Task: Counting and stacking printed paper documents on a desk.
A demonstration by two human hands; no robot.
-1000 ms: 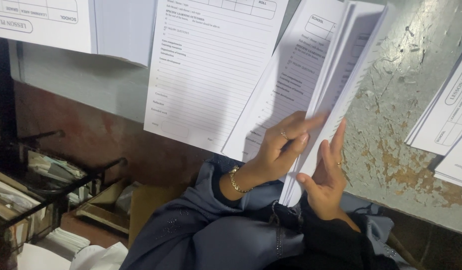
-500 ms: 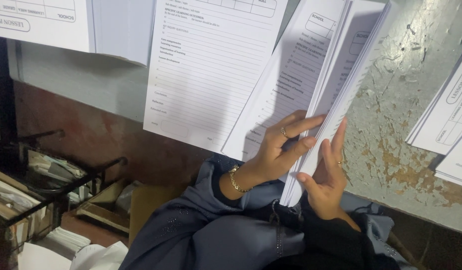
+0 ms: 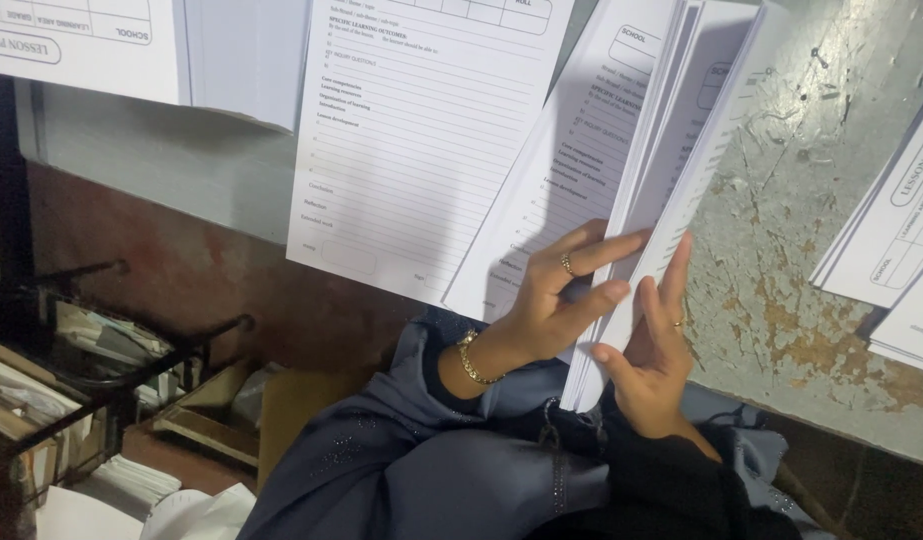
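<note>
Overhead, the left hand spreads its ringed fingers flat across the fanned stack of printed forms, thumb tucked between sheets. Beside it the right hand cups the stack's lower edge, fingers upright, pinching pages. Left of the stack, a wire rack holds papers.

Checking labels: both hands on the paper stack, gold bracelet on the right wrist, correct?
Not quite. The bracelet is on the left wrist, as the head view shows. Both the left hand and the right hand are on the paper stack.
</note>
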